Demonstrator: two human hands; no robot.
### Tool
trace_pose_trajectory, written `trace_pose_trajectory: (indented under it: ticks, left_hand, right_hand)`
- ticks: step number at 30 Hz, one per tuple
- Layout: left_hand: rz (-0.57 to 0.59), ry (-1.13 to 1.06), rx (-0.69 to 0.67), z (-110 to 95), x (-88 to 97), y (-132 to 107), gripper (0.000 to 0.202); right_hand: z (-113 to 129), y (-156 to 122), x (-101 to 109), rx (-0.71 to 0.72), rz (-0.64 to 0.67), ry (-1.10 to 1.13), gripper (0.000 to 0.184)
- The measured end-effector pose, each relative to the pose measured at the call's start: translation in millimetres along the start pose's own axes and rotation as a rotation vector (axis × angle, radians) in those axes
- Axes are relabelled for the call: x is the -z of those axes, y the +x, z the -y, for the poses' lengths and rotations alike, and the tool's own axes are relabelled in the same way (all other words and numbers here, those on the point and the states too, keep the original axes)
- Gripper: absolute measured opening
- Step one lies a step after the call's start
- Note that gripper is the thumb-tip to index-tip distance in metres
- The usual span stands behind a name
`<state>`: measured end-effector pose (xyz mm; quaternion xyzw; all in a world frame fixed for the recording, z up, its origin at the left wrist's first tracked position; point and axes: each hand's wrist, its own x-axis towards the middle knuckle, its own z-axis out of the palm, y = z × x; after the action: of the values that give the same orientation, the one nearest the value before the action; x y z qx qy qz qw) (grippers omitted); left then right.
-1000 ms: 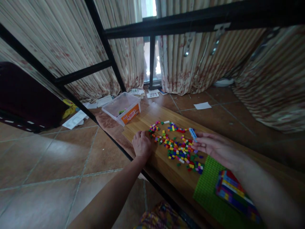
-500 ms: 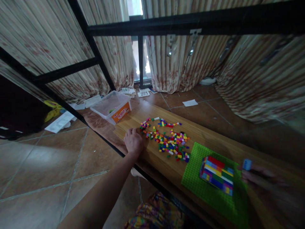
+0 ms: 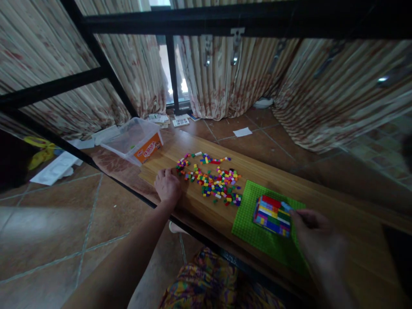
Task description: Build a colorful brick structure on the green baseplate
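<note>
On the green baseplate (image 3: 246, 214) stands a small block-built piece (image 3: 273, 216) with a top of many-coloured bricks. My right hand (image 3: 318, 236) is pinched on a light blue brick (image 3: 286, 206) at the far right edge of that top. Whether the brick is seated or only touching I cannot tell. My left hand (image 3: 168, 185) rests on the wooden board, its fingers a little bent and apart, holding nothing visible. Just right of it lie loose small bricks (image 3: 219, 182) in a spread-out heap.
The long wooden board (image 3: 199, 143) carries all of this. At its far left end stands a clear plastic box (image 3: 122, 143) with an orange label. A black metal bar frame (image 3: 135, 189) runs along the near side and overhead. Papers (image 3: 242, 132) lie on the tiled floor near the curtains.
My right hand has moved left with the light blue brick, from beside the baseplate to the built piece's edge. My left hand stays on the board. The view has shifted right.
</note>
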<state>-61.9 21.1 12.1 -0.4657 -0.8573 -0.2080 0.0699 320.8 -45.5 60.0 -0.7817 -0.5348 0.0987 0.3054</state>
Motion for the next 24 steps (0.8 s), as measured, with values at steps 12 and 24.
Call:
trace_pose_trajectory:
  ticks: [12, 24]
  left_hand:
    - [0.019, 0.025, 0.003, -2.7, 4.3, -0.9, 0.030]
    - [0.020, 0.014, 0.003, -2.6, 4.3, -1.2, 0.030]
  right_hand:
    - [1.8, -14.4, -12.3, 0.249, 0.037, -0.004, 0.053]
    - [-15.6, 10.8, 0.7, 0.249, 0.273, 0.008, 0.059]
